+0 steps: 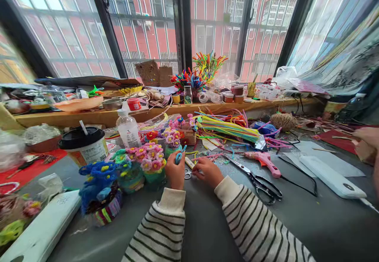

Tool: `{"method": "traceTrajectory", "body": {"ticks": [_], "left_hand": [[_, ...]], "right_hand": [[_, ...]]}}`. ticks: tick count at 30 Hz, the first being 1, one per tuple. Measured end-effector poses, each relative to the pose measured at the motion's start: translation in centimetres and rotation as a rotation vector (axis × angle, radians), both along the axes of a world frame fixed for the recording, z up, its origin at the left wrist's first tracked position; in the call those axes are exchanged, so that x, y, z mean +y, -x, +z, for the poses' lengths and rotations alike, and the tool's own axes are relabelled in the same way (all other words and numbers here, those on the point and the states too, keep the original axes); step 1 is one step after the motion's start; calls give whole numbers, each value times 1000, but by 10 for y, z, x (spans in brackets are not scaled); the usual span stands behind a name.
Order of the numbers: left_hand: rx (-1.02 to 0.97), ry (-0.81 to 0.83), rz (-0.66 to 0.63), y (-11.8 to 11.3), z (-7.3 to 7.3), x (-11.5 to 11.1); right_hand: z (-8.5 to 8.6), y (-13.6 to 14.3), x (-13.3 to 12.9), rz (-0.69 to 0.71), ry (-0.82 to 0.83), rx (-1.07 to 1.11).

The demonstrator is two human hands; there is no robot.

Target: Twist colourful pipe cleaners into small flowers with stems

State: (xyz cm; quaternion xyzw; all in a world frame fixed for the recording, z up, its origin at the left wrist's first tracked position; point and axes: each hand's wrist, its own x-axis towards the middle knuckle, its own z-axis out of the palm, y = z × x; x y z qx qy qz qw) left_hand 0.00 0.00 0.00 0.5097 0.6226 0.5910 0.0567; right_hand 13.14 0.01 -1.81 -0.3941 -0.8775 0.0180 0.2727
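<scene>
My left hand [175, 172] is closed around a light blue pipe cleaner [178, 158], which is bent into a loop with an end sticking up. To its right, my right hand [209, 171] rests low over the table with curled fingers. Its fingertips meet the end of a small pale stick-like item [189, 162]; whether they grip it or something smaller is hidden. Small scissors [187, 174] lie between the hands, only their handles showing clearly. Pots of fuzzy pink flowers [152, 157] stand just left of my left hand.
Large black-handled scissors [257, 181] and a pink glue gun [265, 163] with its cord lie to the right. Bundled pipe cleaners [227, 128] lie behind. A lidded cup [85, 145], a plastic bottle [128, 130] and a blue flower pot [102, 193] crowd the left. A white power bank [331, 175] lies right.
</scene>
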Motion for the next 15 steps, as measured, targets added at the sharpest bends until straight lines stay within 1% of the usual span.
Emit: {"method": "traceTrajectory", "body": {"ticks": [3, 5, 9, 10, 14, 15], "left_hand": [[2, -30, 16, 0, -2, 0], [10, -49, 12, -1, -1, 0], [24, -46, -36, -5, 2, -4], [23, -40, -43, -6, 2, -4], [13, -40, -61, -6, 2, -5], [10, -42, -65, -6, 2, -4]], "right_hand": [[1, 25, -11, 4, -30, -65], [3, 35, -19, 13, -53, -91], [7, 36, -30, 68, -21, -59], [8, 34, -32, 54, -1, -50], [9, 32, -35, -123, 23, -10], [9, 32, -36, -148, 25, -14]]}}
